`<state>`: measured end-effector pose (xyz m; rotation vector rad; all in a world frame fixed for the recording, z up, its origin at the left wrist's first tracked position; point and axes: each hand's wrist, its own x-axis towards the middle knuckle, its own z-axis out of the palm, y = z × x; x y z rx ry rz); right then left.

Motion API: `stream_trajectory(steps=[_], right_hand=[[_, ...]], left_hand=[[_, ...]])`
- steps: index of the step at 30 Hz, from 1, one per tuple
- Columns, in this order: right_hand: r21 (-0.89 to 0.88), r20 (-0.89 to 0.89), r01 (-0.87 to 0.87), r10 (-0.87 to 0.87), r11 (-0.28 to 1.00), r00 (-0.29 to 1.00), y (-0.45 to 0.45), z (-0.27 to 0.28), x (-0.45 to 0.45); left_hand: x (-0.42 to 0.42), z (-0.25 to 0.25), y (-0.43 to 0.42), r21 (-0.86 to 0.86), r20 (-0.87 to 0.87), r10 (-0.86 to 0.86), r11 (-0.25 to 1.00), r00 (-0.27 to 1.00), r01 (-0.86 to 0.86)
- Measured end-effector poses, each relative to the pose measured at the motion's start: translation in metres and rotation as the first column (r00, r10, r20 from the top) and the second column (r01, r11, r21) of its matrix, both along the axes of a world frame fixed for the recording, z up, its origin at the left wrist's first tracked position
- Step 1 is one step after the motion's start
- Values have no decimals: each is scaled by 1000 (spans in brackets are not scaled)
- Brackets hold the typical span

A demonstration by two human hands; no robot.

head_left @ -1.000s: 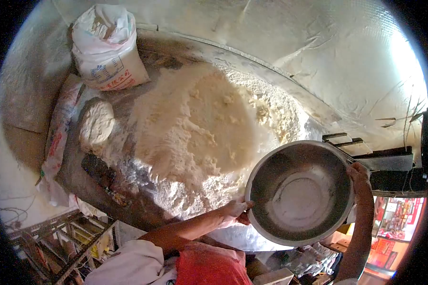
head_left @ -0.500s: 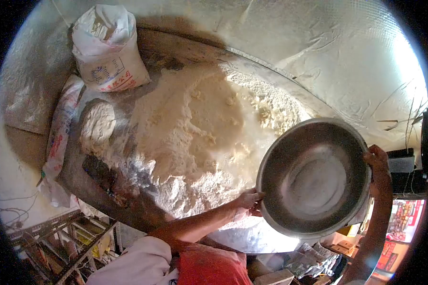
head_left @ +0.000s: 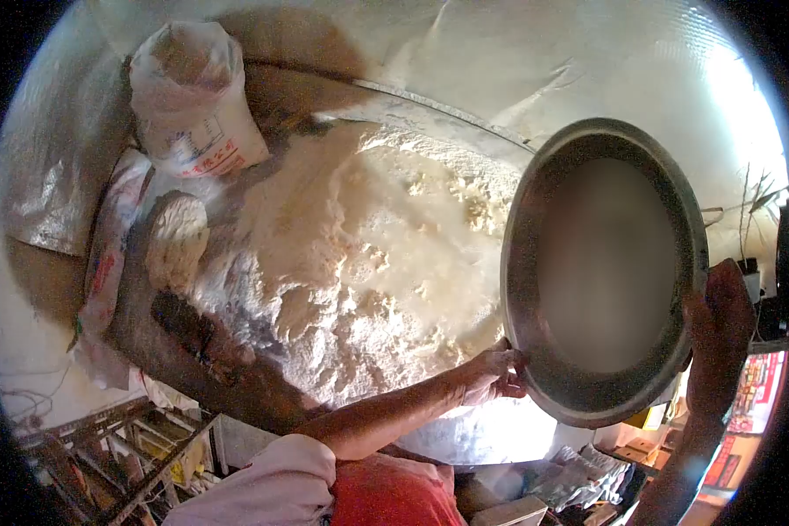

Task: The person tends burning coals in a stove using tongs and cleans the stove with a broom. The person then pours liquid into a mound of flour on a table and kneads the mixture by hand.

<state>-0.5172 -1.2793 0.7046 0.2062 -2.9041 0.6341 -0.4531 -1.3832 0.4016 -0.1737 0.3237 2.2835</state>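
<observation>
A large round metal basin [head_left: 607,263] is held up and tilted at the right, its inside facing me with a dull grey bottom. My left hand [head_left: 493,372] is closed on its lower left rim. Gripping the right side of the rim is my right hand [head_left: 717,302], in shadow. Left of the basin, a wide heap of white flour [head_left: 351,254] is spread over the table, with clumps and wet-looking patches. A lump of dough [head_left: 180,241] lies at the heap's left.
An open white sack [head_left: 200,101] with printing stands at the table's back left, and another sack [head_left: 114,237] lies along the left edge. Metallic sheeting [head_left: 465,53] covers the wall behind. A metal rack [head_left: 123,447] is at lower left, with grey cloth [head_left: 579,478] below right.
Both hands have raised the basin and shifted it slightly right. It has tipped more upright, so it now looks like a narrower oval. The heap shows more sunlit surface.
</observation>
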Motion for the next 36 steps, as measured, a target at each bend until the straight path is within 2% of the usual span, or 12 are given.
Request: stream_trajectory(steps=[4,8,12,15,16,22,24,25,27,29,32,36], right_hand=[[-209,-139,70,-101,975,985,35,1,25],[-571,-353,39,-288,820,890,212,-69,40],[-699,215,427,-401,573,890,261,-124,155],[-810,413,570,-555,139,722,208,-179,239],[-831,467,552,-453,68,760,194,-184,261],[-659,728,677,-504,-328,464,131,-261,362],[-544,817,766,-425,-344,389,137,-276,391],[-545,818,749,-435,-376,377,142,-284,405],[-543,798,730,-526,-415,295,153,-294,428],[-738,670,555,-509,-383,541,180,-305,464],[-706,665,621,-620,-340,417,231,-335,526],[-753,650,270,-614,-600,448,249,-360,630]], left_hand=[[9,-18,6,103,-34,162,982,986,-158],[17,7,-24,46,-155,159,987,975,-154],[28,17,-34,-329,-217,-46,944,975,-28],[51,16,-16,-456,-272,-39,885,962,-93],[58,-4,-9,-719,-218,-152,693,964,-53],[123,18,27,-855,-279,-296,510,913,-96],[139,-10,32,-780,-451,-308,591,837,-203],[147,-14,31,-787,-475,-385,588,791,-186],[163,59,40,-936,-351,-695,243,628,-254],[169,-23,28,-821,-480,-494,545,725,-172],[184,-26,33,-885,-463,-728,406,505,-226],[254,-3,76,-894,-360,-739,447,570,15]])
